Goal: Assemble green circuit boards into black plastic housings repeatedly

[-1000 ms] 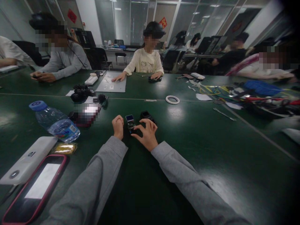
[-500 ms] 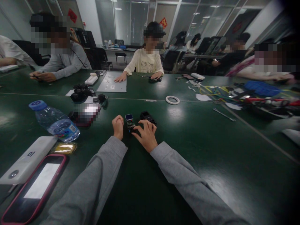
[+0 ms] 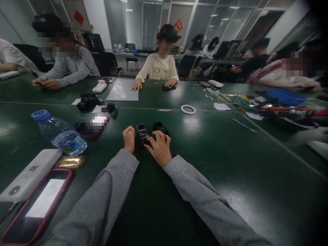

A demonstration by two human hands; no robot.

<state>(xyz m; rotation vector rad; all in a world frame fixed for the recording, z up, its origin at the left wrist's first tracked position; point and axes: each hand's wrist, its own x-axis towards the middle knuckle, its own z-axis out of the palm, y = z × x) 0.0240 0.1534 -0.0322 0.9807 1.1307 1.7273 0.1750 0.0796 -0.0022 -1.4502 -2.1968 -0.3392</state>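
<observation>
A small circuit board with a little screen (image 3: 141, 130) lies on the dark green table between my hands. Just left of it, my left hand (image 3: 129, 139) is curled closed; what it holds, if anything, is hidden. My right hand (image 3: 160, 146) is at the board's lower right edge, thumb and forefinger apart, fingers bent. Whether its fingertips touch the board I cannot tell. Partly behind my right hand sits a black casing (image 3: 160, 127).
At left are a water bottle (image 3: 60, 133), a white power bank (image 3: 32, 174), a yellow packet (image 3: 70, 162) and a phone (image 3: 42, 201). Beyond are a white ring (image 3: 188, 109), a wrench (image 3: 244, 125) and cables (image 3: 266, 106). Several people sit around the table.
My right thumb and forefinger have come slightly closer together at the board. My left hand has barely moved. Across the table, a person's hand has shifted slightly right on the silver sheet.
</observation>
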